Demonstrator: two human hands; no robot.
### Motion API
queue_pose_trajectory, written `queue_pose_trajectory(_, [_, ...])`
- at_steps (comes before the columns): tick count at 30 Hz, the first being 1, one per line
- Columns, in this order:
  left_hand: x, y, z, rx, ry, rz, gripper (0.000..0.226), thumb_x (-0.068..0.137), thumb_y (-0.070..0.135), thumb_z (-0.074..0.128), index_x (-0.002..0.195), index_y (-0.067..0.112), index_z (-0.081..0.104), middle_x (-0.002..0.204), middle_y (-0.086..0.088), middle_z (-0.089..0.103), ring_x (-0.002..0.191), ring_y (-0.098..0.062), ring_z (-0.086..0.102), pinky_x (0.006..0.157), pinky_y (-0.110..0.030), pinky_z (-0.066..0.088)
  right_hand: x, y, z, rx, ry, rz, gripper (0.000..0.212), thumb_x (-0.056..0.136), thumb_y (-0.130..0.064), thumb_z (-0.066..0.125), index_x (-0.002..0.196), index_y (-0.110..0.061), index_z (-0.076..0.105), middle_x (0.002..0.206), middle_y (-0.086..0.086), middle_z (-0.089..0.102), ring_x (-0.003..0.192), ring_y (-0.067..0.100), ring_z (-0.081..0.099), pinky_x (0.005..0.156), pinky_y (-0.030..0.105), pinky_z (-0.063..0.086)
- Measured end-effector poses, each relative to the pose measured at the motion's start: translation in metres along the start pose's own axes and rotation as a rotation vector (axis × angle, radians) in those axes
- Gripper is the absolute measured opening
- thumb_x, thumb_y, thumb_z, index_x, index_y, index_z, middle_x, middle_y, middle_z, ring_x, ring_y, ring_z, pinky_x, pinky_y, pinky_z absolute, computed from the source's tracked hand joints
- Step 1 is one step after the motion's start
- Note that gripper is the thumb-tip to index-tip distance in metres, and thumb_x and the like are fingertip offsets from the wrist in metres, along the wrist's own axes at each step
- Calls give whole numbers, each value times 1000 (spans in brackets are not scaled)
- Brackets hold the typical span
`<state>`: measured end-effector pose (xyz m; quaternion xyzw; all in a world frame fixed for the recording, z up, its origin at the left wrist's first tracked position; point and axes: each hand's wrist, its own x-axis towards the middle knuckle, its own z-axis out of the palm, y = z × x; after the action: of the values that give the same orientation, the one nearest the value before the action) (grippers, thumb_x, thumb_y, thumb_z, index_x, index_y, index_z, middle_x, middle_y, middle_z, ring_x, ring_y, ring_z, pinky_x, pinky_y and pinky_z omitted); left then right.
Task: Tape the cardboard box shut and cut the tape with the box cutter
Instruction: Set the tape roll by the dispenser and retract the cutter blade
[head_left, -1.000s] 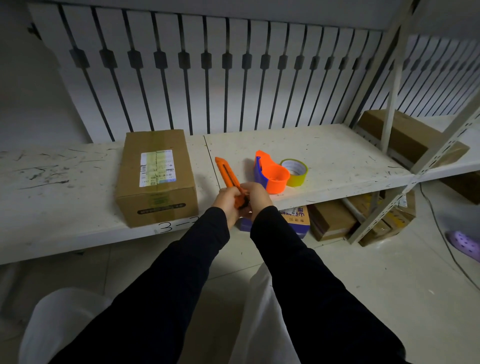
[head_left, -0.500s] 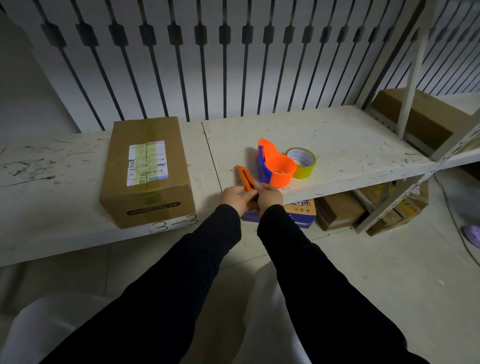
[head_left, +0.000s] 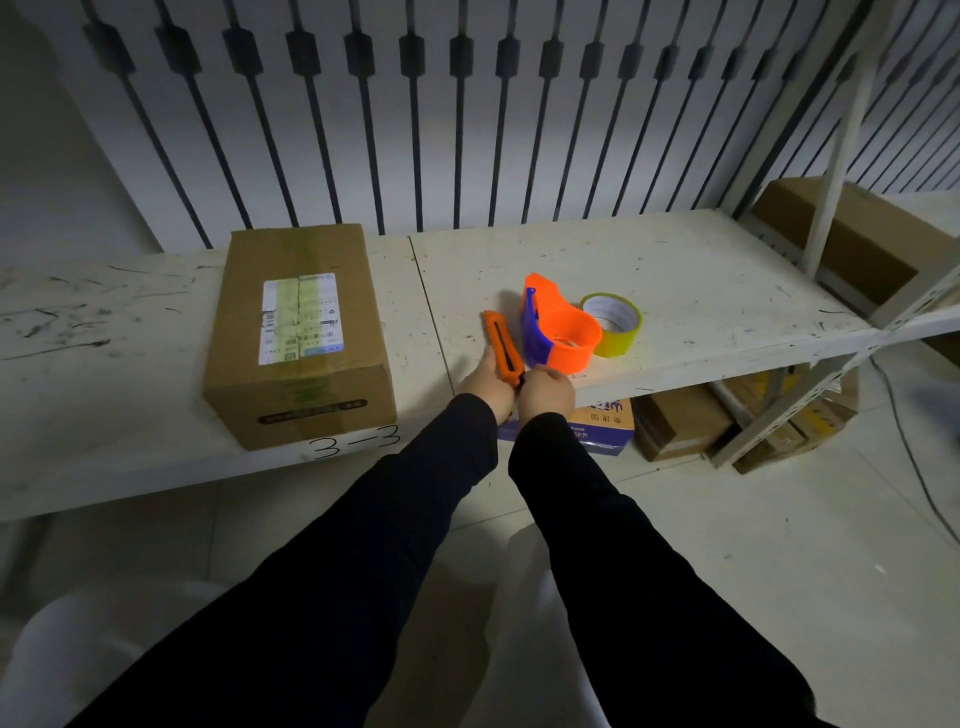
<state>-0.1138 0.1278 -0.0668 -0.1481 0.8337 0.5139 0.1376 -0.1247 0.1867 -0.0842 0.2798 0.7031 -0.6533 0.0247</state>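
Note:
A closed cardboard box (head_left: 298, 332) with a white label and a yellowish tape strip along its top stands on the white shelf (head_left: 675, 291), left of centre. My left hand (head_left: 485, 382) grips the orange box cutter (head_left: 501, 345) low over the shelf's front edge. My right hand (head_left: 545, 392) pinches the cutter's near end. Just right of the cutter lie an orange and blue tape dispenser (head_left: 558, 332) and a yellow tape roll (head_left: 613, 322).
A slatted white and black wall backs the shelf. Another cardboard box (head_left: 852, 234) sits on the adjoining shelf at right, behind a metal post (head_left: 841, 135). Several boxes (head_left: 680, 421) lie on the floor under the shelf. A cable (head_left: 914, 447) runs across the floor at right.
Both hands have lowered the box cutter from upright in the air to low over the shelf's front edge, beside the dispenser. The box, dispenser and roll have not moved.

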Motion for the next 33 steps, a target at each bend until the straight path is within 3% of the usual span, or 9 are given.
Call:
queue_pose_trajectory(2, [-8,1,-8,-137,157,54,60,97,15,40,150,20,12,128,-13,55,111,-29,57,101,-40,46,-8,-2,4,33,80,-1,22,87,-6,45,107,-5,56,104,15,58,93,27,53,70,27,43])
queue_pose_trajectory(4, [-19,2,-24,-251,330,132,61,96,12,41,150,19,13,124,-10,58,112,-24,57,99,-29,45,-16,-6,11,40,84,-32,26,85,-5,47,111,-4,53,115,17,58,100,30,54,86,34,43])
queue_pose_trajectory(7, [-36,3,-55,-262,503,231,56,95,9,45,146,18,25,123,-6,53,108,-20,56,91,-24,44,-37,-15,31,31,-39,-92,28,88,-5,46,116,-6,52,114,11,56,102,26,53,92,34,42])
queue_pose_trajectory(10, [-48,-5,-84,-173,598,275,48,93,9,47,139,15,36,132,-6,46,118,-20,51,98,-28,43,-59,-21,56,-5,-181,-151,36,90,-6,47,126,-9,48,120,9,56,109,23,54,96,32,42])
queue_pose_trajectory(13, [-55,-24,-108,-19,757,236,45,92,13,48,136,13,41,140,-7,42,132,-24,37,110,-33,31,-81,-22,79,-23,-333,-177,45,91,-8,47,136,-14,41,140,11,45,126,26,46,104,35,38])
queue_pose_trajectory(16, [-61,-43,-130,53,884,82,57,89,19,54,141,14,32,149,-8,33,142,-27,21,117,-39,18,-96,-22,91,-18,-424,-142,53,93,-10,47,143,-18,32,145,9,40,129,26,43,103,34,38])
queue_pose_trajectory(19, [-67,-60,-148,-162,858,-97,72,89,21,55,148,13,15,157,-11,15,146,-30,10,119,-43,14,-106,-20,98,-54,-457,-121,54,93,-12,46,145,-15,29,143,7,43,128,26,43,103,34,38])
queue_pose_trajectory(23, [-66,-69,-150,-411,786,-134,67,88,16,56,145,11,20,146,-15,34,130,-36,42,105,-50,41,-106,-18,102,-79,-419,-121,53,93,-10,46,143,-13,31,140,7,47,127,27,45,103,36,39])
queue_pose_trajectory(33, [-63,-54,-124,-405,702,-69,55,89,13,55,138,9,31,138,-15,39,121,-33,49,99,-47,47,-87,-21,75,-102,-370,-106,59,93,-12,47,147,-15,23,146,9,40,133,29,40,109,41,36])
